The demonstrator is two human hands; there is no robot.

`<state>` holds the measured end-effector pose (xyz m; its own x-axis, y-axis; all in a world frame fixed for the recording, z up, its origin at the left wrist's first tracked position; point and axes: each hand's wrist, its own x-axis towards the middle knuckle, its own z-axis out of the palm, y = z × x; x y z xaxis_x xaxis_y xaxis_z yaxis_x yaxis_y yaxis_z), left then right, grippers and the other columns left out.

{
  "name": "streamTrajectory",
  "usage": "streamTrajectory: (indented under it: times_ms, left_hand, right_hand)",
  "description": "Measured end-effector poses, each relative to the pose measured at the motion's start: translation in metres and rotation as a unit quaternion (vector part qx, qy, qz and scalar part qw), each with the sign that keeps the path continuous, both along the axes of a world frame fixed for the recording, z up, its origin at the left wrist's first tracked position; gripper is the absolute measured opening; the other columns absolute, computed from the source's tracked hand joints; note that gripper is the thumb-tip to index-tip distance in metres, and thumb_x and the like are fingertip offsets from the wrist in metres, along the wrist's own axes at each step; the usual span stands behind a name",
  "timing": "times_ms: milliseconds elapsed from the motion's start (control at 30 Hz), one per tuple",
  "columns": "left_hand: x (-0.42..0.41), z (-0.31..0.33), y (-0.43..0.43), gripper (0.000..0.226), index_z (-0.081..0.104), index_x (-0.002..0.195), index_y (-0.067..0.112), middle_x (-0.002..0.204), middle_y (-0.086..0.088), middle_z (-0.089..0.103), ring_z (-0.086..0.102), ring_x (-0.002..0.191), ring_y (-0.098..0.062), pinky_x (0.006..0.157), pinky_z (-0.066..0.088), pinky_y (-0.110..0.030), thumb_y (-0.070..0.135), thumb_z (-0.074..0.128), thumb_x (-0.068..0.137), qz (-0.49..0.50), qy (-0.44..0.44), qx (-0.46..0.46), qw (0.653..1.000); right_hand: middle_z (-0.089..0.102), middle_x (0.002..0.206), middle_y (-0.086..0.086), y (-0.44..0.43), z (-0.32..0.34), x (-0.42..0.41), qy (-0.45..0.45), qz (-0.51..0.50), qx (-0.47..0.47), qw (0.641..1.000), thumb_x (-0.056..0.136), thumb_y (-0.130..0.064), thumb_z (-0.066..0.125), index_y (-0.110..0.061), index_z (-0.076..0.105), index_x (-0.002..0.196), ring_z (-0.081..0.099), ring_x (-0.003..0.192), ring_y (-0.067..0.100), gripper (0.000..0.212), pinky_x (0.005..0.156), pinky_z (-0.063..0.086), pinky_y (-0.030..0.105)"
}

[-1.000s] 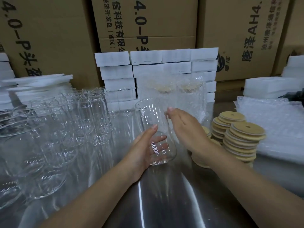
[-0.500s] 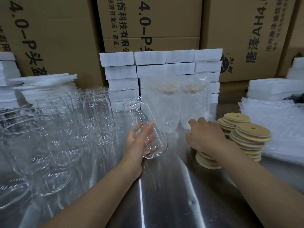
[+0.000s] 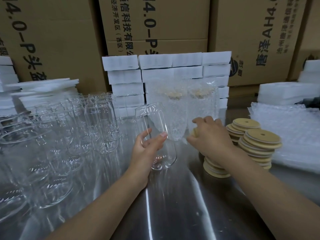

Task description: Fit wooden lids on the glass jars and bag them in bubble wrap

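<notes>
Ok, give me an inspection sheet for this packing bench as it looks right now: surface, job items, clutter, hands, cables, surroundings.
Surface: shiny metal table, bare in the near middle.
Job's things: open glass jar, tilted, no lid; many empty jars at left; wooden lid stacks at right; two bagged, lidded jars standing behind; bubble wrap pile far right.
Clutter: nothing seen.
Grippers: left hand grips the jar; right hand holds one wooden lid.
Cables: nothing seen.
Surroundings: white foam blocks stacked behind; cardboard cartons along the back.
</notes>
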<state>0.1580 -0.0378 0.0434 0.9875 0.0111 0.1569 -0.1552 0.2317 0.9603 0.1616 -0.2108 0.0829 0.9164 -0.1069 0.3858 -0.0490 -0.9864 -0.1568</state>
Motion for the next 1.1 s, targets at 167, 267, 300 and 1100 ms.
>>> streamTrajectory:
  times_ms: [167,267,300,1100]
  left_hand:
    - [-0.002,0.0,0.001,0.084,0.05,0.129,0.031,0.108,0.005,0.067,0.066,0.096,-0.003,0.079,0.055,-0.029,0.048,0.074,0.05,0.005,-0.022,0.04,0.999]
    - [-0.003,0.001,0.001,0.082,0.05,0.126,0.034,0.108,0.006,0.066,0.065,0.096,-0.004,0.08,0.051,-0.027,0.049,0.079,0.051,0.001,-0.026,0.057,0.998]
    - [-0.003,0.0,0.0,0.082,0.05,0.125,0.035,0.108,0.006,0.066,0.065,0.097,-0.005,0.08,0.051,-0.027,0.048,0.084,0.052,-0.002,-0.027,0.063,0.998]
    - [-0.004,-0.009,-0.004,0.082,0.049,0.126,0.04,0.114,0.008,0.065,0.063,0.105,-0.002,0.083,0.053,-0.019,0.041,0.083,0.052,-0.057,-0.114,0.166,0.978]
  right_hand:
    - [0.039,0.137,0.009,0.003,0.006,0.0,-0.242,0.077,0.173,0.952,0.09,-0.032,0.051,-0.019,0.04,0.14,0.029,0.122,0.027,0.053,0.097,0.028,0.032]
    - [0.031,0.137,0.003,0.006,0.01,-0.003,-0.34,0.11,0.244,0.901,0.087,-0.036,0.045,-0.027,0.043,0.137,0.024,0.114,0.014,0.05,0.093,0.025,0.016]
    - [0.03,0.135,0.0,0.007,0.011,-0.004,-0.358,0.117,0.261,0.889,0.086,-0.035,0.045,-0.03,0.045,0.135,0.021,0.108,0.007,0.049,0.09,0.023,0.008]
    - [0.041,0.116,0.005,0.022,0.013,-0.018,-0.359,0.307,0.468,0.747,0.08,-0.036,0.059,-0.035,0.045,0.105,0.053,0.106,0.013,0.029,0.088,0.052,0.026]
